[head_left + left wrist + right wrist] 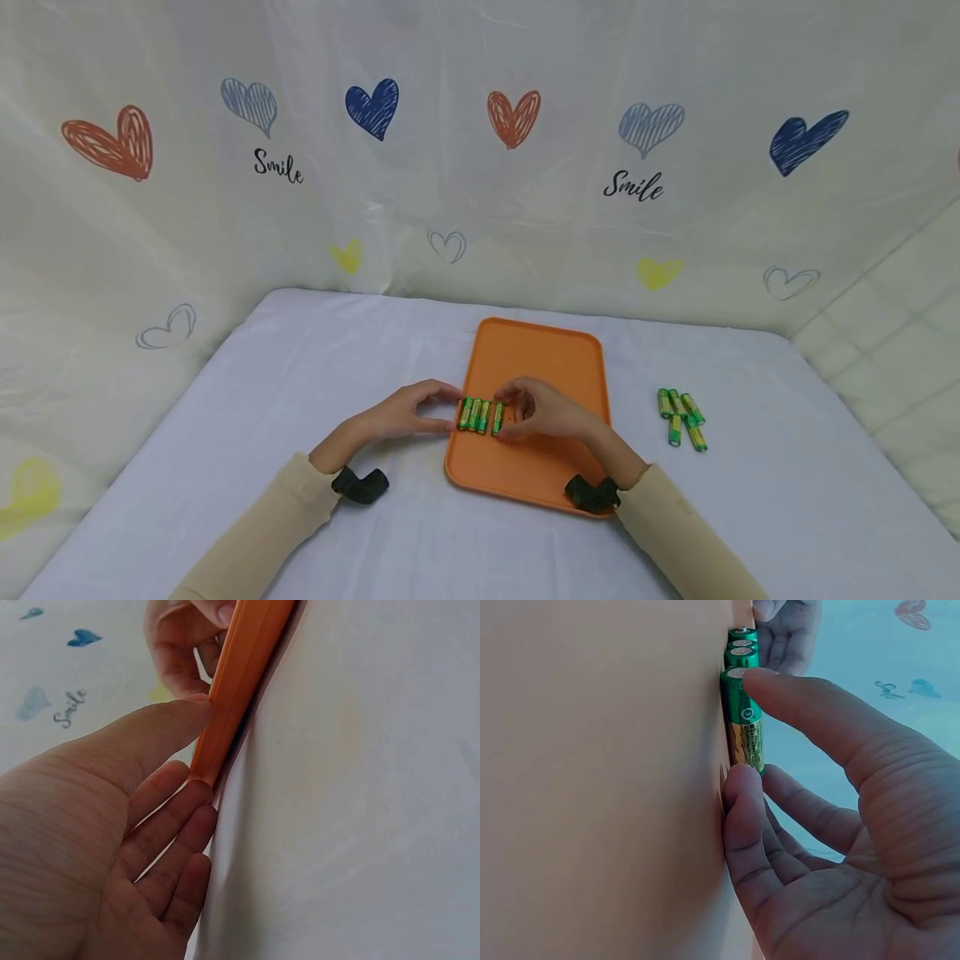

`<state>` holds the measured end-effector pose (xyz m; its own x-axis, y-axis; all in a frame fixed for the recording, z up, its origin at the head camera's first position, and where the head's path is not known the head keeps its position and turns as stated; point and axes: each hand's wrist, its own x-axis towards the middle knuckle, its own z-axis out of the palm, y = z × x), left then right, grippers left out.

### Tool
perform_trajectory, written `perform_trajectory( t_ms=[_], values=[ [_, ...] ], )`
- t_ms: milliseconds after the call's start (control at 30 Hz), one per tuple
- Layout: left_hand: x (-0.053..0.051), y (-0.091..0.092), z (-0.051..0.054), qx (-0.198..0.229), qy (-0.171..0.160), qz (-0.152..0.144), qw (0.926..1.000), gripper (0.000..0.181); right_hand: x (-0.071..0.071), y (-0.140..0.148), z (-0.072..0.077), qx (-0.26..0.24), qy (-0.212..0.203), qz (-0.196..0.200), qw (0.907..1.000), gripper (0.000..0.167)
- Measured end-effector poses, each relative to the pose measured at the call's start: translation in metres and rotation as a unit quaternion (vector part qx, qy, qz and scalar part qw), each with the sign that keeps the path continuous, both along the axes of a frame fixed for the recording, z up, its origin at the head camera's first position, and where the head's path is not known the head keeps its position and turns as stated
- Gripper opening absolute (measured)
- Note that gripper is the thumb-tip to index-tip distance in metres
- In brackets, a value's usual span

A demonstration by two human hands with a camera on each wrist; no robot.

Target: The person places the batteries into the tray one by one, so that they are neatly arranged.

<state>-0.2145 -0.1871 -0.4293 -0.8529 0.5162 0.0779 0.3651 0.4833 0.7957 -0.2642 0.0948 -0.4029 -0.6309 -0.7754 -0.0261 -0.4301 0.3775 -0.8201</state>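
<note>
My right hand point(551, 410) pinches a green-and-gold battery point(498, 418) by its two ends, thumb at one end and a finger at the other. In the right wrist view this battery point(744, 724) is close to the tray surface, between the fingers of my right hand point(817, 795). Left of it, three batteries point(475, 415) lie side by side near the left rim of an orange tray. My left hand point(401, 412) is at that rim; in the left wrist view, the thumb and fingers of my left hand point(127, 817) touch the tray edge point(232, 697), fingers loosely extended.
The orange tray point(525, 354) lies lengthwise on a white-covered table point(337, 342). Several more green batteries point(678, 408) lie in a loose group to the right of the tray. Behind the table hangs a white sheet point(450, 192) printed with hearts and "Smile".
</note>
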Motion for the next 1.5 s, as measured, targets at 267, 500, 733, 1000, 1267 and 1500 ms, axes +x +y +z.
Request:
perform_trajectory(
  t_ms=[267,500,733,1000,1267,1500],
  values=[
    [-0.001,0.002,-0.003,-0.006,-0.007,0.003,1.0000,0.050,0.001,0.000,-0.002,0.017,0.008,-0.012,0.9997,0.043],
    [-0.003,0.005,-0.003,-0.006,-0.006,-0.003,1.0000,0.051,0.002,0.000,-0.002,0.021,0.015,-0.017,0.9995,0.040],
    [-0.004,0.007,-0.001,-0.007,0.001,-0.005,1.0000,0.051,0.002,0.003,0.001,0.018,0.011,-0.018,0.9996,0.041],
    [-0.003,0.008,-0.002,-0.010,0.001,-0.003,0.9999,0.051,0.003,0.008,0.005,0.012,-0.009,-0.013,0.9998,0.042],
    [-0.003,0.005,-0.004,-0.008,0.003,0.001,1.0000,0.052,0.005,0.010,0.008,0.007,0.001,-0.016,0.9999,0.044],
    [0.000,0.000,-0.003,-0.004,0.008,0.005,0.9999,0.052,0.005,0.012,0.012,-0.001,0.019,-0.024,0.9995,0.043]
  ],
)
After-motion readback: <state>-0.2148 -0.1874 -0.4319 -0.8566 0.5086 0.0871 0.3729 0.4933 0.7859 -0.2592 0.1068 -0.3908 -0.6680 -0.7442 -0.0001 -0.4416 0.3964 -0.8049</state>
